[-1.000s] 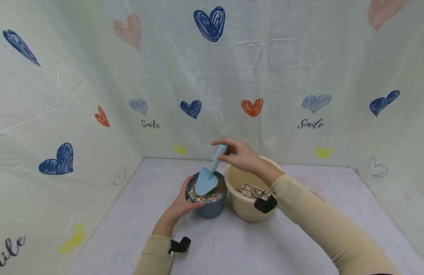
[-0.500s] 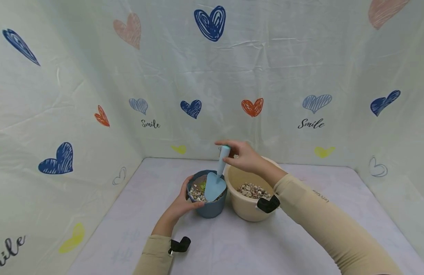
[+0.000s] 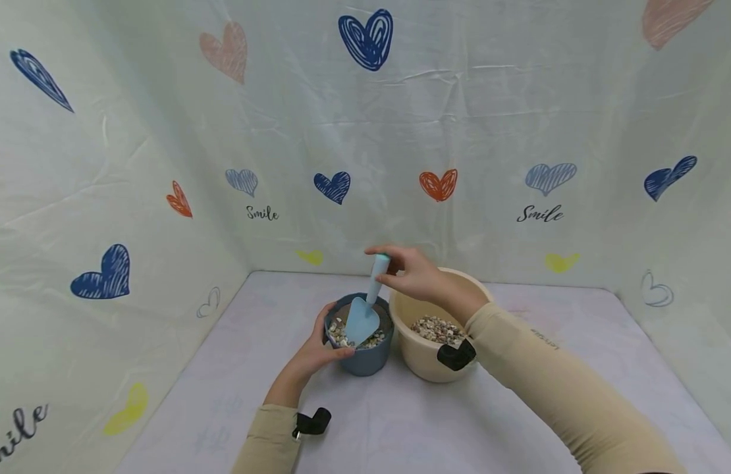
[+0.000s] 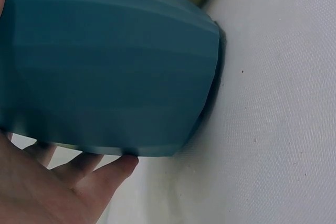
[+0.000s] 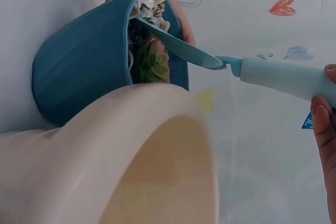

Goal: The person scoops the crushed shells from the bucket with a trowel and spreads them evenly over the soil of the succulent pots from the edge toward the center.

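Note:
My left hand [image 3: 311,357] grips the blue flower pot [image 3: 365,363], its thumb over the rim and its fingers along the far side. In the left wrist view, fingertips [image 4: 123,166] touch the pot's wall. My right hand [image 3: 415,273] pinches the handle of a light blue trowel [image 3: 362,321] near its top. The blade points down into the pot, its tip at the pebbles [image 5: 149,6] near the rim. A green succulent [image 5: 151,62] shows beside the blade in the right wrist view; the blade hides it in the head view.
Right beside the pot stands a larger beige tub [image 3: 427,362] with mixed pebbles [image 3: 438,329] inside. Both stand on a white-covered table [image 3: 365,428]. A heart-printed curtain [image 3: 389,131] rises behind the table and on both sides.
The trowel blade swung right across the pot, uncovering the succulent, then came back left over it. My left hand has kept its hold on the flower pot.

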A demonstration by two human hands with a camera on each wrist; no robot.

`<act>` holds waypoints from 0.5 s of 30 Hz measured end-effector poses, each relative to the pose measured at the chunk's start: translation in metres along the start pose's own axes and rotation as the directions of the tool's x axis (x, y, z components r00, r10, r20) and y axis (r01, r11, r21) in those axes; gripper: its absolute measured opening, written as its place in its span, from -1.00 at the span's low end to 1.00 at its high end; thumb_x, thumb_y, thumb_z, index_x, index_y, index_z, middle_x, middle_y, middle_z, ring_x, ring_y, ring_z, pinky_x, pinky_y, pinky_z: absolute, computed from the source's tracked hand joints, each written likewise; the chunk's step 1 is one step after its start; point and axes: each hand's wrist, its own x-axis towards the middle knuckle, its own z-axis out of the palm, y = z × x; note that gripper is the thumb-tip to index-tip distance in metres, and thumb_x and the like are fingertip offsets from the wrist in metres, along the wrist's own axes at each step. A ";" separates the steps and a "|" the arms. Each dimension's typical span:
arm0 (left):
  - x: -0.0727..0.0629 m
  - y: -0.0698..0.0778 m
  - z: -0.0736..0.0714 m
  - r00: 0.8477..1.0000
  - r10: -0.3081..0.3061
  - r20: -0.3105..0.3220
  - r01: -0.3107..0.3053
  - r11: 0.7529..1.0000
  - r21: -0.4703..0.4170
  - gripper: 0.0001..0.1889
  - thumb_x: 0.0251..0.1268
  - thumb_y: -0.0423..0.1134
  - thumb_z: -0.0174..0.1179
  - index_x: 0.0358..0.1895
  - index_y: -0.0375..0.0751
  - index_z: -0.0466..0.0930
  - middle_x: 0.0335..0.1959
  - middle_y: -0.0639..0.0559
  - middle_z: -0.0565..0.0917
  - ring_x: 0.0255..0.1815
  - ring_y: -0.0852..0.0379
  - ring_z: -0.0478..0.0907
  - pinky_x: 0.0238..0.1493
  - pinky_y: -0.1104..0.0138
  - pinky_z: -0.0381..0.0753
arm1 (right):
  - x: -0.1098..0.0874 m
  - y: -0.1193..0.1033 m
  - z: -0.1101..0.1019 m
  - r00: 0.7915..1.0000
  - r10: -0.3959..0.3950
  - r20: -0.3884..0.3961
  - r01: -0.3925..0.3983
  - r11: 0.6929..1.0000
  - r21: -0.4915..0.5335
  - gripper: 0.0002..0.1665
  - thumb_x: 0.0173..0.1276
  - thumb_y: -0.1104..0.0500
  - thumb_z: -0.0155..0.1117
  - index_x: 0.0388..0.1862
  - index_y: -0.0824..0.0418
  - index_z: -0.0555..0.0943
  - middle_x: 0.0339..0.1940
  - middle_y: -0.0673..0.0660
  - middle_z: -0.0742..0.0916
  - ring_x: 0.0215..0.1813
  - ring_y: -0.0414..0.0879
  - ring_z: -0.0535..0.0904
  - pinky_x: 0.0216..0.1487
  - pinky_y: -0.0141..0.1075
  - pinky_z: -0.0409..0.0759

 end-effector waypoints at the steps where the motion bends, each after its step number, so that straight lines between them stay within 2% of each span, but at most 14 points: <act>1: 0.000 0.000 0.000 1.000 -0.003 0.001 0.003 1.000 -0.002 0.16 0.00 -0.11 0.50 0.56 0.04 -0.20 0.55 -0.31 -0.22 0.51 -0.38 -0.29 0.33 -0.32 -0.12 | 0.001 0.000 0.001 1.000 0.003 -0.002 -0.003 1.000 0.001 -0.46 0.30 0.39 0.31 0.28 0.29 0.52 -0.18 0.15 0.69 -0.35 -0.12 0.60 -0.30 -0.20 0.55; 9: 0.002 -0.002 0.000 0.999 -0.038 -0.004 0.038 0.999 -0.011 0.14 0.01 -0.12 0.49 0.56 0.14 -0.18 0.56 -0.25 -0.27 0.51 -0.40 -0.23 0.31 -0.33 -0.03 | 0.006 -0.003 0.007 0.999 -0.002 -0.039 0.001 1.000 -0.022 -0.46 0.32 0.36 0.31 0.29 0.26 0.51 -0.12 0.17 0.68 -0.30 -0.13 0.61 -0.25 -0.11 0.60; 15: 0.002 -0.001 0.000 1.000 -0.018 0.001 0.018 1.000 -0.022 0.14 0.03 -0.16 0.49 0.57 0.10 -0.19 0.56 -0.26 -0.21 0.51 -0.38 -0.24 0.31 -0.33 -0.05 | 0.010 -0.003 0.012 0.998 -0.018 -0.055 0.016 1.000 -0.026 -0.46 0.32 0.36 0.32 0.29 0.26 0.52 -0.20 0.14 0.68 -0.33 -0.13 0.60 -0.28 -0.12 0.59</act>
